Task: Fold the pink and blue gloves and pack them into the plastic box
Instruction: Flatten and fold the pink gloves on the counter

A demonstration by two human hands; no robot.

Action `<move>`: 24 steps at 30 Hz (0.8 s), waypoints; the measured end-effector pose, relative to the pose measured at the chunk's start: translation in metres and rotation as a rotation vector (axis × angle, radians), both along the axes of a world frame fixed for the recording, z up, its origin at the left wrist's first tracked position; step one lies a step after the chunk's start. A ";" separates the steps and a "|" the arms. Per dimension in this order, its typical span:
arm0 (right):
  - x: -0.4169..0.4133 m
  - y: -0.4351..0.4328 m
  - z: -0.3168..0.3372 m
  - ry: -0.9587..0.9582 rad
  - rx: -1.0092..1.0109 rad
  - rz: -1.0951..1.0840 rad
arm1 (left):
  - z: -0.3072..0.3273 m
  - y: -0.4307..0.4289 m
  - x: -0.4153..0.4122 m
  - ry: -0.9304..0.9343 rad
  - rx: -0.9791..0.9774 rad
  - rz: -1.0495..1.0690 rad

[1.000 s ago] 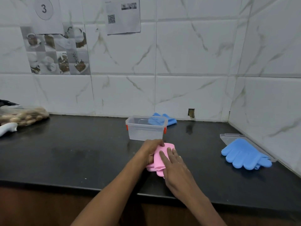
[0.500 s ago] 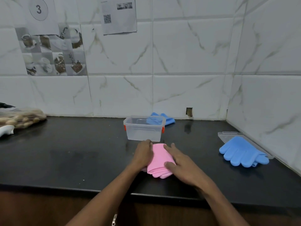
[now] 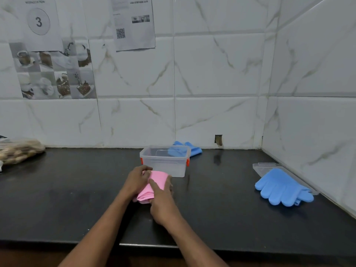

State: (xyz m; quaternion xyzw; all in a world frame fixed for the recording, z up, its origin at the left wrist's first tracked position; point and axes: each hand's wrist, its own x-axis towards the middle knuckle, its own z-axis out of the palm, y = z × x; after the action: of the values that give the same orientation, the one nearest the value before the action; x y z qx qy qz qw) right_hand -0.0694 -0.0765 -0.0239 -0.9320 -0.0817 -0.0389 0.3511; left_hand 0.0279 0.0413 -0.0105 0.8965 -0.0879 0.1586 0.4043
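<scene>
On the black stone countertop [image 3: 212, 209], both bare hands close around a folded pink rubber glove [image 3: 152, 186]. The left hand [image 3: 137, 180] grips the glove's left side, its fingers curled over the far left corner of the fold. The right hand [image 3: 162, 201] lies against the glove's right side, with the index finger stretched flat across the top of the pink surface and the remaining fingers wrapped along the right edge. The folded bundle sits between the two sets of fingers, its layered edge facing the person; whether it rests on the counter or is slightly lifted cannot be told.

Just beyond the fingertips stands the clear rectangular plastic box with orange clips [image 3: 165, 162], open at the top and apparently holding nothing. Behind the box, against the tiled wall, lies a blue rubber glove [image 3: 194, 149], partly seen through the box's walls. Well to the right of the right hand's fingers, another blue glove with spread fingers [image 3: 282, 187] lies partly over the clear flat lid [image 3: 267, 166]. Far to the left of the left hand, a clear bag of brownish items [image 3: 19, 151] rests by the wall.
</scene>
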 end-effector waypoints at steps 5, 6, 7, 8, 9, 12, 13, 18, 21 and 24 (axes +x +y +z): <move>0.004 -0.005 0.004 -0.049 0.229 -0.072 | -0.003 -0.010 -0.005 -0.057 0.002 0.038; 0.005 -0.013 0.005 -0.038 0.375 -0.095 | -0.006 -0.013 -0.008 -0.076 0.036 0.030; 0.006 -0.022 0.008 -0.032 0.546 -0.128 | -0.008 -0.016 -0.010 -0.086 0.072 0.022; 0.009 -0.031 0.011 -0.028 0.687 -0.194 | -0.010 -0.017 -0.013 -0.092 0.097 0.021; 0.016 -0.039 0.015 -0.033 0.749 -0.274 | -0.011 -0.018 -0.014 -0.088 0.096 0.027; 0.035 -0.045 0.025 0.037 0.589 -0.370 | -0.011 -0.016 -0.019 -0.071 0.042 0.076; 0.040 -0.040 0.028 0.072 0.448 -0.345 | -0.011 -0.016 -0.021 -0.071 0.034 0.083; 0.056 -0.011 0.034 0.143 -0.068 -0.301 | -0.012 -0.009 -0.016 -0.069 -0.015 0.083; 0.060 -0.008 0.029 0.176 0.353 -0.332 | -0.010 -0.006 -0.010 -0.061 -0.018 0.078; 0.059 -0.009 0.018 0.279 0.808 -0.298 | -0.007 -0.005 -0.009 -0.102 -0.012 0.066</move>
State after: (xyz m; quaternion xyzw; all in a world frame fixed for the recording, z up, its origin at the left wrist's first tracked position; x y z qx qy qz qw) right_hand -0.0109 -0.0860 -0.0058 -0.7180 0.1230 0.0083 0.6850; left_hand 0.0189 0.0366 -0.0174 0.8873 -0.0779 0.2176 0.3991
